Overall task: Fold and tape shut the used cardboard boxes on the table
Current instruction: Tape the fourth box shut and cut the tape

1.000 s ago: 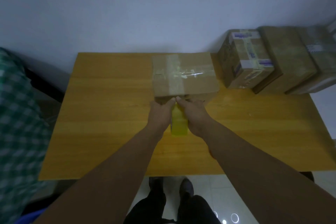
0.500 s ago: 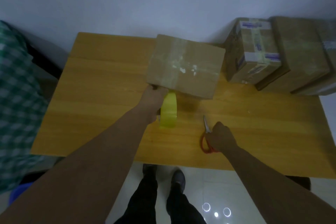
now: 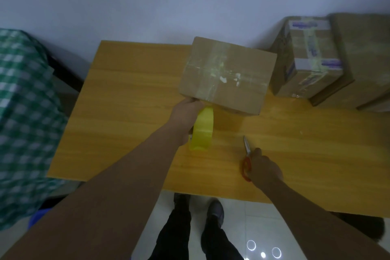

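A closed cardboard box (image 3: 228,76) with clear tape across its top sits askew at the back middle of the wooden table (image 3: 130,112). My left hand (image 3: 185,112) grips the box's near left corner. A yellow tape roll (image 3: 202,130) stands on edge right beside that hand, reaching up to the box's near side. Toward the table's front edge my right hand (image 3: 264,168) is curled round the red handles of the scissors (image 3: 247,150). Their blades lie on the table and point away from me.
Several taped cardboard boxes (image 3: 312,59) are stacked at the back right, close to the box I hold. A green checked cloth (image 3: 23,116) hangs at the left beyond the table's edge. My legs and shoes (image 3: 215,210) stand at the table's front edge.
My right hand left the box's near side and came back to the scissors on the table. The box has turned askew, with my left hand still at its near corner by the roll.
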